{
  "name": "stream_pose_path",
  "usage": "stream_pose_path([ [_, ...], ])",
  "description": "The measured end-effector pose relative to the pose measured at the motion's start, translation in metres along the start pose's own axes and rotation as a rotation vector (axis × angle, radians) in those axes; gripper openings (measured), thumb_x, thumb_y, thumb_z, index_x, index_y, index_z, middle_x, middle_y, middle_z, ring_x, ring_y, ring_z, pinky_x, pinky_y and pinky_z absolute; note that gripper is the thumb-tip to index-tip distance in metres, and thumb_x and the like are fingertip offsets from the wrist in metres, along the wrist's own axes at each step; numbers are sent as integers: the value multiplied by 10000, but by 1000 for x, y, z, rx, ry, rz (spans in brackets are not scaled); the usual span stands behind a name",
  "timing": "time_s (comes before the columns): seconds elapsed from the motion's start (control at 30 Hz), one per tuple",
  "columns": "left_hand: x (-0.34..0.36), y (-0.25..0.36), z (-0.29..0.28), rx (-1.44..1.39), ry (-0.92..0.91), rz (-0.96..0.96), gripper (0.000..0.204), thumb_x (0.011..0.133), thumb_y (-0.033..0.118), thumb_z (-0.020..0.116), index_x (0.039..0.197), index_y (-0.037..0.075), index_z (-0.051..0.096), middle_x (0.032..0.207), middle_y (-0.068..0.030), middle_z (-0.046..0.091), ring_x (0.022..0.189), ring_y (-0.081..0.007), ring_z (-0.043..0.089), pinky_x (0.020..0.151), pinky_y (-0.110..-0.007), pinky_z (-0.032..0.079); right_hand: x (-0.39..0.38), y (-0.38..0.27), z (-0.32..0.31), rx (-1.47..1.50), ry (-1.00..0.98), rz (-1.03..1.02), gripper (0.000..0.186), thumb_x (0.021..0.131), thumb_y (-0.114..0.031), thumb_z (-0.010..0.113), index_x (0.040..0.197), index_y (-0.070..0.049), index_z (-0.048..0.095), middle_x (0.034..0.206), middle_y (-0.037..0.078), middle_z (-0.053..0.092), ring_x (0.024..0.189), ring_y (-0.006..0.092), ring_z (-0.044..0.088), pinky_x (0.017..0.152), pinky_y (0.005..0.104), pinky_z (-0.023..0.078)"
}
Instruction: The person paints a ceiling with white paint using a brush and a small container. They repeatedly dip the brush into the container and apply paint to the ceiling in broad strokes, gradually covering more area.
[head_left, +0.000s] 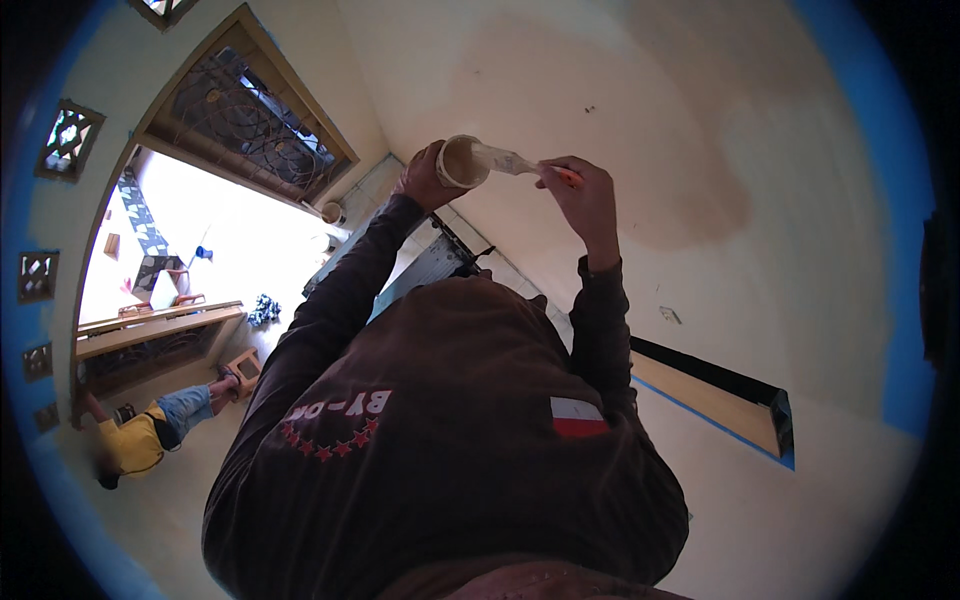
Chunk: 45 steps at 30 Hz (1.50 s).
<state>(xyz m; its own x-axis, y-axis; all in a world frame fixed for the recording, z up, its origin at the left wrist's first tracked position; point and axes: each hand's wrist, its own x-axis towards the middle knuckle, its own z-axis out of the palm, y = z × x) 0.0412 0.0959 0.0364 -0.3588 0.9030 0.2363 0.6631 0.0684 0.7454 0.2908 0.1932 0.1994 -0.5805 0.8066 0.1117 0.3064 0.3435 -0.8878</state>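
My left hand point(424, 180) is closed round the side of a small round tub point(442, 163), tipped so that its mouth shows. Pale liquid, like paint, covers the inside. A paintbrush point(512, 163) with an orange handle is gripped in my right hand point(586, 198), its fingers wrapped round the handle end. The brush head is coated pale and lies at the right rim of the tub; whether its tip dips into the liquid I cannot tell. Close to both hands is a pale wall point(560, 90) with a darker, wet-looking patch point(700, 190).
Along the left, a bright doorway point(230, 230) has wooden-framed grilled windows point(250, 110) beside it. A person in a yellow shirt point(138, 442) is near a wooden stool point(244, 372). Below my arms stands a long bench-like surface point(425, 262). A dark-edged recess point(710, 395) sits at right.
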Motion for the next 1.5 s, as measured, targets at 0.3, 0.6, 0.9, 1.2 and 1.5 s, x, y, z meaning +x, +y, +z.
stream_pose_path([
  [0.3, 1, 6, -3, -22, 9, 119, 786, 694, 405, 908, 1309, 82, 542, 1207, -156, 665, 1121, -346, 651, 929, -466, 545, 55, 22, 70, -347, -248, -279, 259, 895, -275, 723, 993, -37, 745, 847, 179, 722, 760, 352, 703, 705, 405, 559],
  [0.6, 1, -1, 2, -11, 105, 167, 779, 698, 362, 928, 1313, 69, 548, 1179, -148, 678, 1078, -314, 690, 881, -433, 575, 49, 28, 74, -351, -221, -277, 264, 881, -326, 718, 1012, -99, 755, 869, 163, 734, 824, 349, 719, 723, 425, 573],
  [0.9, 3, 9, -5, -74, 46, 103, 796, 707, 350, 926, 1334, 82, 515, 1196, -139, 674, 1090, -302, 690, 889, -431, 578, 32, 31, 30, -21, -135, 84, 300, 951, -291, 681, 930, 2, 741, 754, 85, 748, 686, 162, 708, 652, 311, 537],
  [1.2, 2, 11, -8, -67, 0, -9, 817, 707, 360, 923, 1350, 79, 506, 1239, -138, 665, 1150, -294, 667, 942, -425, 561, 14, 46, 25, -145, -116, 233, 297, 960, -288, 658, 916, -11, 755, 742, 85, 741, 682, 162, 689, 658, 322, 523],
  [1.5, 6, 11, -10, -109, -17, -67, 839, 693, 415, 916, 1352, 94, 507, 1263, -146, 657, 1171, -317, 655, 963, -441, 549, -3, 54, 29, -278, -164, -57, 335, 958, -312, 670, 1114, -18, 708, 767, 194, 671, 680, 311, 657, 656, 398, 505],
])
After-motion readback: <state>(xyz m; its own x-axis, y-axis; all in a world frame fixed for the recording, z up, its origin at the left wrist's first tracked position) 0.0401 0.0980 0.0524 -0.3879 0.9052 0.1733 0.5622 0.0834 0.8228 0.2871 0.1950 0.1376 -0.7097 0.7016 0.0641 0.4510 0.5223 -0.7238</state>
